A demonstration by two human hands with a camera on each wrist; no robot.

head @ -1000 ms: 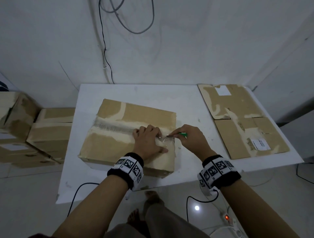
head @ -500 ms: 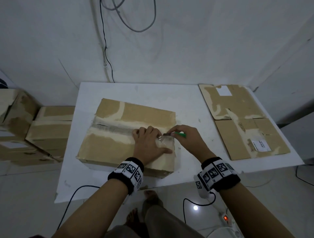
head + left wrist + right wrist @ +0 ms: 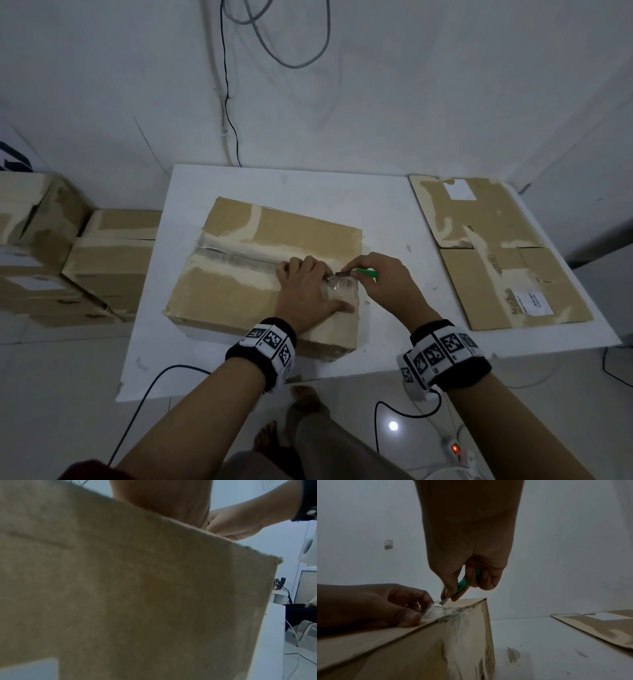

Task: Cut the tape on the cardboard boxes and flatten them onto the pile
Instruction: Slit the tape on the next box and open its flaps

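Note:
A closed cardboard box (image 3: 239, 291) lies on the white table (image 3: 308, 185), with clear tape (image 3: 239, 255) along its top seam. My left hand (image 3: 305, 291) presses down on the box top near its right end, thumb spread, fingertips at the seam. My right hand (image 3: 380, 281) grips a green-handled cutter (image 3: 366, 273). Its blade points left and meets crumpled tape (image 3: 435, 609) at the box's right edge, close to my left fingers (image 3: 412, 599). The left wrist view is filled by the box side (image 3: 137, 588), with my right hand (image 3: 240, 524) beyond it.
Flattened cardboard (image 3: 496, 257) lies on the table's right part. Several taped boxes (image 3: 109, 260) are stacked on the floor to the left. Cables (image 3: 147, 387) and a power strip (image 3: 455, 448) lie on the floor near my feet. A wall stands behind the table.
The cutter's blade has edged slightly left along the seam toward my left fingers. Both hands otherwise stay in place on the box's right end.

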